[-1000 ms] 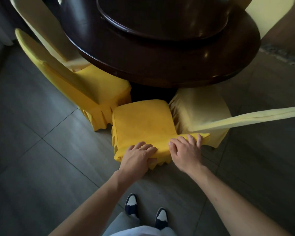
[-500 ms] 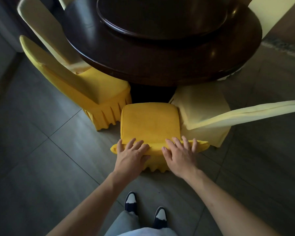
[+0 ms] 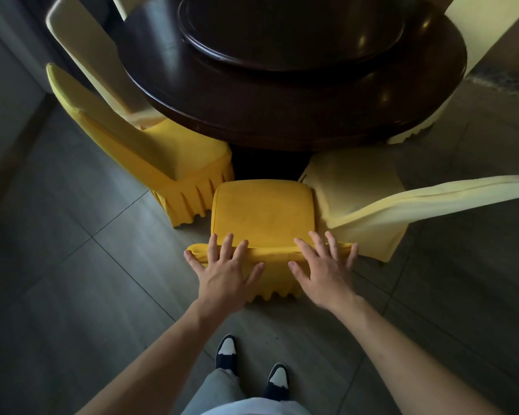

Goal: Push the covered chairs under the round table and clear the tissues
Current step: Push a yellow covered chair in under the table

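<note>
- At lower centre of the frame, the left hand (image 3: 226, 275) lay flat with fingers spread and straight on the top edge of the yellow-covered chair (image 3: 262, 215)'s backrest, pressing rather than gripping.
- Just right of it, the right hand (image 3: 322, 272) was likewise released and splayed, its fingers draped over the same top edge toward the seat.
- The chair sat at mid-frame, its seat front just short of the round table (image 3: 297, 115)'s dark rim, wedged between another yellow-covered chair (image 3: 174, 154) at left and a pale cream-covered chair (image 3: 360, 199) at right.
- To finish this push well, I judge both palms should drive evenly and straight ahead, so the seat slides between its neighbours without snagging either skirt.
- The loose cover might slip under flat palms; pressing into the frame beneath would likely help.
- No tissues showed on the visible part of the table, so that step seemed yet to come.
- The person's shoes (image 3: 226, 351) stood on the grey tiled floor (image 3: 72, 295) at the bottom.
</note>
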